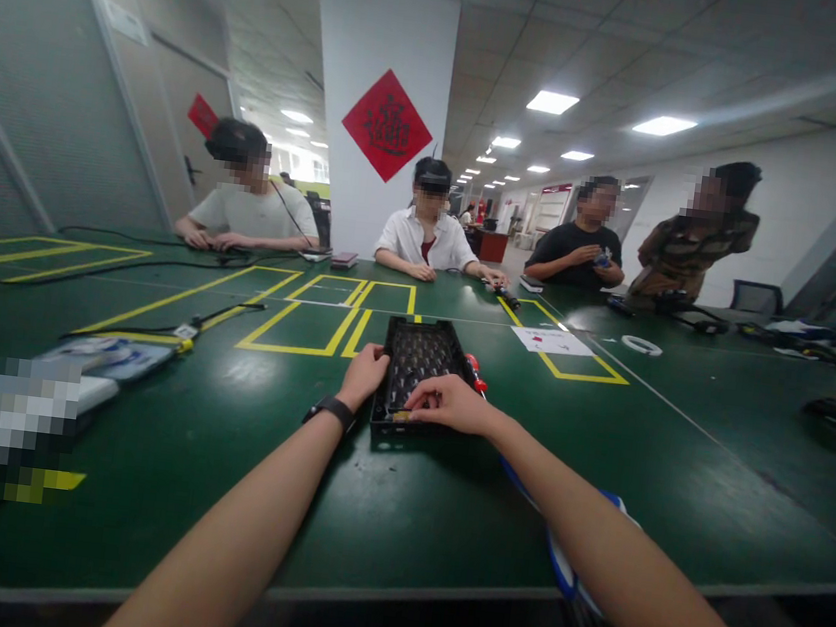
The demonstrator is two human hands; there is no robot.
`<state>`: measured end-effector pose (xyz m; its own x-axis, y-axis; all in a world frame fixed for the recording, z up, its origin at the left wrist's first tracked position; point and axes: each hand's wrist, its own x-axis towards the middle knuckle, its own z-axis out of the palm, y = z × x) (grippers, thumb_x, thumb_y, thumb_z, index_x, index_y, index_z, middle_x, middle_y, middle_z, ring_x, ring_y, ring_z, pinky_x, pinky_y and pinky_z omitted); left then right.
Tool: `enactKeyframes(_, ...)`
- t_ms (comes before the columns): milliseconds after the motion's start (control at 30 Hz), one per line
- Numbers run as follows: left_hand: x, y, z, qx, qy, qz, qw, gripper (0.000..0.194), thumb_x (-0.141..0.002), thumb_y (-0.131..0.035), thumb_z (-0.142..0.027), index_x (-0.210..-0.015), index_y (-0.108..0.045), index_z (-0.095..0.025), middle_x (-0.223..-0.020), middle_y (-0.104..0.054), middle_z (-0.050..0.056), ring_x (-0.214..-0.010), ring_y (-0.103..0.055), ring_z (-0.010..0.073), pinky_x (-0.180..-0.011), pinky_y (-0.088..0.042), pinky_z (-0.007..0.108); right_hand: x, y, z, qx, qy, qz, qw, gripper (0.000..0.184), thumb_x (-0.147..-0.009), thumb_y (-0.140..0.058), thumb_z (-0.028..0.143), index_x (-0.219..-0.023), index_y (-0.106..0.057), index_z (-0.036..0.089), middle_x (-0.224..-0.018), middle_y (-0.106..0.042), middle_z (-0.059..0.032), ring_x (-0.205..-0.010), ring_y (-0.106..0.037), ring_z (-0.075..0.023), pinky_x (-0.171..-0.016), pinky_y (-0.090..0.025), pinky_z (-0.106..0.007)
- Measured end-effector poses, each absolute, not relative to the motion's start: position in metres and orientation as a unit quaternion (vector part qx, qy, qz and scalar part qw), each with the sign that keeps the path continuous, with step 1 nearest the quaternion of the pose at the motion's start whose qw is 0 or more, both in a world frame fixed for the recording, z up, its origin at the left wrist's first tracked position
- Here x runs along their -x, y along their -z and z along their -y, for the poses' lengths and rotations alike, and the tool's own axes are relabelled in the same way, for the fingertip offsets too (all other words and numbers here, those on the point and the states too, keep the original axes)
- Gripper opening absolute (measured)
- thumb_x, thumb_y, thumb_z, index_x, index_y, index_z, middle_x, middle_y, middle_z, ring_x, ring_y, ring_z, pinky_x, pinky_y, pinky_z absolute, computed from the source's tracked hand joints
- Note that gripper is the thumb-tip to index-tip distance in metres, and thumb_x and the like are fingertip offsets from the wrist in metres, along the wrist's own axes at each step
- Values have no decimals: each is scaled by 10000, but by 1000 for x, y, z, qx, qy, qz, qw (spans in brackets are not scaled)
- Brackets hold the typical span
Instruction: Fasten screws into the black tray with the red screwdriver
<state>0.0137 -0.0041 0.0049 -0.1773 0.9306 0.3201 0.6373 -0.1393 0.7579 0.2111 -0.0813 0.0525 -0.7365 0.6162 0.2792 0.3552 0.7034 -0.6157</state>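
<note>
A black rectangular case (pixel 382 390) lies on the green table in front of me, its open top showing rows of small shiny pieces. My left hand (pixel 364 376) grips the case's left wall, fingers curled over the edge. Over the near right part of the case is my right hand (pixel 449 401), its fingertips pinched together low inside. A small yellowish piece (pixel 402 415) shows beside those fingertips. Whatever they hold is too small to make out. Just beyond the right hand, a screwdriver-like tool with a red handle (pixel 473 365) lies against the case's right side.
Yellow tape outlines (pixel 293 349) mark the green table (pixel 394 522). A white paper sheet (pixel 551 342) and a white ring (pixel 641 346) lie right of the case. Cables and a blue-white pack (pixel 118 360) are at left. A blue-white object sits under my right forearm. Several people are across the table.
</note>
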Motion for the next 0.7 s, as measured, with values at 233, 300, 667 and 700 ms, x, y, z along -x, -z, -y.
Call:
enactKeyframes(233, -9, -2, 2, -624, -432, -627, 175, 303, -732, -448, -244, -1000, -547, -143, -1017, -615, 89, -927, -568, 183, -814, -422, 279, -211, -53, 83, 272, -288, 889, 231, 319, -697, -596, 374, -881, -643, 118, -688, -606, -21, -546, -440, -70, -516, -342, -185)
enactKeyframes(300, -7, 0, 1, -636, -431, -613, 183, 324, -722, -462, -254, -1019, -546, -155, -1039, -608, 76, -933, -563, 178, -819, -418, 274, -211, -52, 82, 273, -284, 890, 229, 319, -702, -589, 382, -873, -645, 119, -697, -610, -24, -559, -450, -75, -530, -350, -189)
enactKeyframes(667, -7, 5, -2, -638, -461, -589, 184, 431, -714, -443, -197, -1140, -492, -151, -1175, -534, 91, -1030, -518, 167, -885, -385, 279, -208, -51, 83, 283, -255, 894, 236, 307, -698, -591, 392, -845, -660, 130, -703, -614, -30, -600, -488, -100, -564, -371, -211)
enactKeyframes(700, -7, 5, -2, -639, -460, -585, 193, 428, -717, -438, -195, -1139, -493, -155, -1165, -542, 88, -1022, -523, 166, -881, -388, 281, -208, -51, 83, 282, -255, 895, 234, 302, -701, -589, 390, -839, -661, 132, -700, -615, -30, -603, -492, -103, -569, -374, -214)
